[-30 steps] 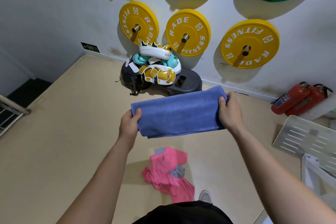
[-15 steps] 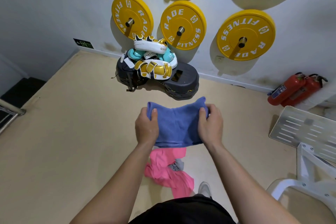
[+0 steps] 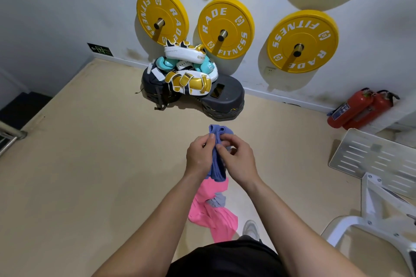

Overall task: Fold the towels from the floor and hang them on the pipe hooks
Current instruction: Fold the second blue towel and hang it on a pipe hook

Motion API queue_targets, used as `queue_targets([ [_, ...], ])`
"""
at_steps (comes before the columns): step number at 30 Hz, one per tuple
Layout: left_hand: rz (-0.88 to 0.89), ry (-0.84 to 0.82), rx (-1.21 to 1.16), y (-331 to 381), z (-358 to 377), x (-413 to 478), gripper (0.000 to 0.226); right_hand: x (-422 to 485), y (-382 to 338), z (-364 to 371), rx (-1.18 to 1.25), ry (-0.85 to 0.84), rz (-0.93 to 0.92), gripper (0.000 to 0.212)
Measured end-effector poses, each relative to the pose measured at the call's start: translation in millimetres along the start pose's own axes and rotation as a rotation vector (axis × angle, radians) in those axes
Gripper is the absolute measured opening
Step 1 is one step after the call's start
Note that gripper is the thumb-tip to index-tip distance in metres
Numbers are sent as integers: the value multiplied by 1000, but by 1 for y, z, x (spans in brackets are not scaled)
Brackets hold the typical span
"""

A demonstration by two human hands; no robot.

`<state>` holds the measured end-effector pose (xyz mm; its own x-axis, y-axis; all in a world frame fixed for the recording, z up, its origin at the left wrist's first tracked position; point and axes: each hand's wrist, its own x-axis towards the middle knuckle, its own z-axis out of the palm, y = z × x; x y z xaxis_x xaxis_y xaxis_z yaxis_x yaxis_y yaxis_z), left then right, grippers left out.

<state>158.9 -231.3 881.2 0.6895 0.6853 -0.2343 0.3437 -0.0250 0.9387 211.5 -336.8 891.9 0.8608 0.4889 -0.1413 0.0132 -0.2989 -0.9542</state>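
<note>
3 yel. wt plates, 2 fire exts

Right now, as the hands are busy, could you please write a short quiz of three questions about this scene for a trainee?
1. True or false: the left hand and the right hand both hold the blue towel.
2. What lies on the floor below the hands? A) a green towel B) a pink towel C) a yellow towel
3. How many yellow weight plates are visible?

Key: 1 true; 2 B; 3 three.
</note>
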Motion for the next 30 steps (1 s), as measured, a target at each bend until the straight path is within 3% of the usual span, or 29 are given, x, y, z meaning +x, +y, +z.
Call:
queue_targets([
  [3, -29, -82, -165, 1, -8, -3, 41, -7, -5, 1, 96, -172, 38, 47],
  [6, 11, -99, -122, -4, -22, -1, 32, -16, -12, 0, 174, -338, 57, 53],
  [8, 53, -123, -50, -6, -33, 1, 32, -21, -9, -1, 138, -218, 65, 46],
  [10, 111, -187, 56, -7, -42, 2, 31, -24, 2, -6, -56, 46, -3, 34],
  [12, 200, -311, 162, -1, -50, 2, 20, -27, 14, -17, -259, 114, -77, 57],
  [14, 303, -478, 261, 8, -55, 0, 11, -26, 24, -29, -429, -44, -51, 84],
  [16, 361, -607, 316, 16, -56, -1, 14, -20, 30, -40, -522, -211, -34, 63],
  [17, 368, -613, 329, 16, -54, 0, 13, -20, 33, -44, -477, -271, 10, 43],
  [19, 355, -509, 355, 11, -47, 2, 13, -25, 36, -51, -264, -295, 129, 31],
  [22, 282, -309, 417, -6, -24, 0, 22, -43, 48, -61, -2, -126, 233, 24],
  [26, 212, -251, 490, -22, 31, -9, 31, -62, 77, -77, 347, 200, 290, 14],
  [28, 160, -283, 494, -23, 72, -14, 34, -63, 93, -90, 351, 374, 333, 11],
  [30, 110, -324, 473, -19, 120, -16, 36, -57, 108, -114, 205, 546, 369, 8],
])
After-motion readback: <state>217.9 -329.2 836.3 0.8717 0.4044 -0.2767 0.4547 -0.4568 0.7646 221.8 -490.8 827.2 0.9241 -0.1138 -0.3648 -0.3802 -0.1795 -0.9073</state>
